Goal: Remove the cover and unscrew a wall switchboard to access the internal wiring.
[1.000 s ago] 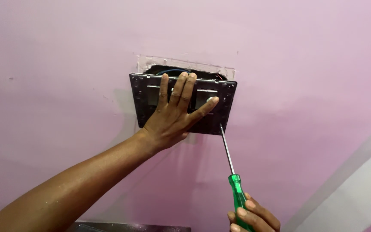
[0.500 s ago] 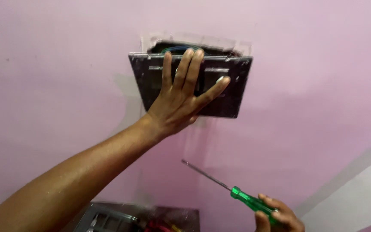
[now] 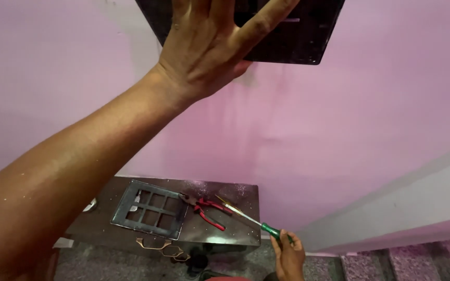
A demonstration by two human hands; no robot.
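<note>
Overhead, left hand [image 3: 204, 49] fingers press flat and unclenched on the dark panel [image 3: 292, 36], while right hand [image 3: 289, 257] grips a green screwdriver [image 3: 251, 218].

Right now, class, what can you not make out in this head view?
- Dark plate on the wall: top cut off by the frame edge, middle hidden by the left hand.
- Left fingertips: cut off at the top.
- Screwdriver handle: mostly hidden inside the right hand.
- Pliers: too small for detail.

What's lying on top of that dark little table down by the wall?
On the table lie a grid-like metal frame and red-handled pliers. The right hand holds a green screwdriver over it. The left forearm hides the table's left end.
</note>
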